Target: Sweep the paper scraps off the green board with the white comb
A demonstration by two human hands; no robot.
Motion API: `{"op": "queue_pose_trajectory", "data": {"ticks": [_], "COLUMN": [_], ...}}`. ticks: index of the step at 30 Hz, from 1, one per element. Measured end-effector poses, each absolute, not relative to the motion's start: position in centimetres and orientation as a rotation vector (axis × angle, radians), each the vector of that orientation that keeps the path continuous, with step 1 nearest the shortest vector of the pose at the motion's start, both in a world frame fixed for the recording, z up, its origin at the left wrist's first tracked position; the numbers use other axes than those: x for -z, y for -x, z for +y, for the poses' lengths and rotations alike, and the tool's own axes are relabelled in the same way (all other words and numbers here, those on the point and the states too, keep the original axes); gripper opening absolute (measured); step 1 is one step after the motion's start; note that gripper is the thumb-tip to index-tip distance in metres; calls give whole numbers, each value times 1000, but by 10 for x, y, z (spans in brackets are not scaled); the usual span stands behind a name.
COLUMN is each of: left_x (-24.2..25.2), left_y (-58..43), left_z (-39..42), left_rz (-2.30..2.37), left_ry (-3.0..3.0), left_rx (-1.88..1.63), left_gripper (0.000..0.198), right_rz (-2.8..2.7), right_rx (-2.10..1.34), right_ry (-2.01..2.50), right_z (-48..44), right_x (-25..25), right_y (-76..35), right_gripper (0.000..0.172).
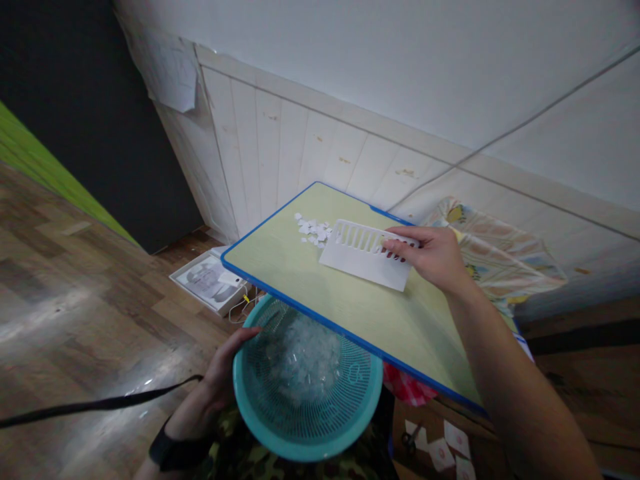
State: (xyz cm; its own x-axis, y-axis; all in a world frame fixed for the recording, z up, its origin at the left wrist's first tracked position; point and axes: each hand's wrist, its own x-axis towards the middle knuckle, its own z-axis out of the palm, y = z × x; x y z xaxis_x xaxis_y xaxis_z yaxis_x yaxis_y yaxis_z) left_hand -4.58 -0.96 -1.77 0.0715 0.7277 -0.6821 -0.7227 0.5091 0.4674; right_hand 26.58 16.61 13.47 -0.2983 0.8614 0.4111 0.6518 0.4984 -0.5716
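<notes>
My right hand grips the slotted end of a flat white scraper, tilted over the pale yellow table top. Just left of its edge lies a small heap of white paper-like scraps. My left hand is closed on the left rim of a teal plastic colander, thumb over the rim. Tucked partly beneath the table's blue front edge, the colander holds a pile of whitish, partly clear bits. Its far side is hidden by the table.
Left of the table, an open white box with a cable sits on the wooden floor. Scissors and several white cards lie low on the right. A patterned cloth stands by the panelled wall.
</notes>
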Motion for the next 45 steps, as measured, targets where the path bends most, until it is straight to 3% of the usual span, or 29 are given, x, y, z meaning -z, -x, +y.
{"op": "queue_pose_trajectory", "data": {"ticks": [19,27,31,33,39,45], "left_x": [13,21,17,14,14,15], "left_y": [43,45,45,45,45,46], "left_z": [-7,-7,-5,-5,-6,-5], "left_rz": [1050,1051,1089,1102,1091,1053], "left_ry": [-32,12,20,35,58,98], "left_rx": [-1078,-1043,-1026,-1034,-1049,-1045], "left_gripper": [28,22,21,19,14,17], "right_rz": [-2011,-2001,-2214,-2221,-2183,-2213], "right_rx": [-265,206,211,214,274,256], "right_ry": [1362,1263,791,653,712,689], "right_z": [115,57,31,32,42,37], "right_x": [-129,-122,-110,-104,-96,-93], "right_y": [-333,-268,-234,-230,-243,-242], "right_gripper": [22,20,57,66,52,54]}}
